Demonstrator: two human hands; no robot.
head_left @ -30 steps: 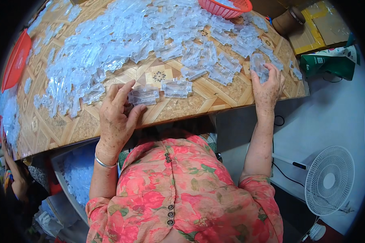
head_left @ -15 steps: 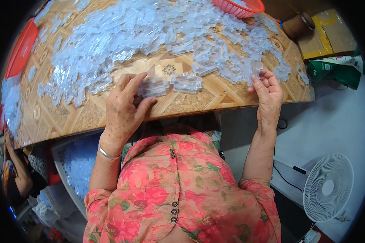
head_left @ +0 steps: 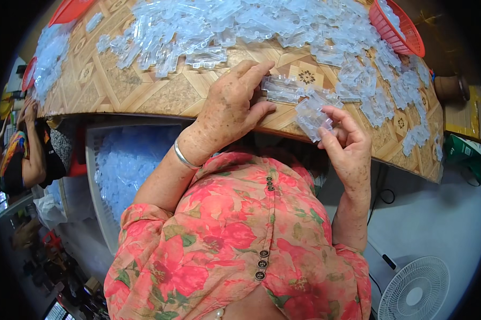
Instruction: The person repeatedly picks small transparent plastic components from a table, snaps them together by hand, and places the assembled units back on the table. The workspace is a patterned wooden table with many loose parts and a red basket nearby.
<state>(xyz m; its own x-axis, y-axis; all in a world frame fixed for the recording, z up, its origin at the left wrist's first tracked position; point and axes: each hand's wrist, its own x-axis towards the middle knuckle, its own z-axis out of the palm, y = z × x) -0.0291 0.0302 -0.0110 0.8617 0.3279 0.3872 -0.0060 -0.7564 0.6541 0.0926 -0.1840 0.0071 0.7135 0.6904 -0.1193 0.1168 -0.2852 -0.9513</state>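
Note:
My right hand (head_left: 350,144) pinches a clear plastic piece (head_left: 311,120) between thumb and fingers, tilted over the near table edge. It overlaps the end of a short row of clear pieces (head_left: 283,88) lying on the table. At the other end of that row is my left hand (head_left: 232,101), its thumb and forefinger spread apart around the end. The left palm side is partly hidden. Whether the held item is one piece or more, I cannot tell. A large heap of similar clear plastic pieces (head_left: 224,21) spreads over the table beyond both hands.
The wood-patterned table (head_left: 128,96) curves across the view. A red basket (head_left: 398,32) of pieces stands at the right. Below the table on the left is a white bin (head_left: 95,176) full of pieces. A white fan (head_left: 414,296) stands lower right; another person's arm (head_left: 33,144) shows far left.
My right hand has moved left from the right side of the heap and brought a clear piece to the row. The whole view has shifted; my left hand still spreads around the row's left end.

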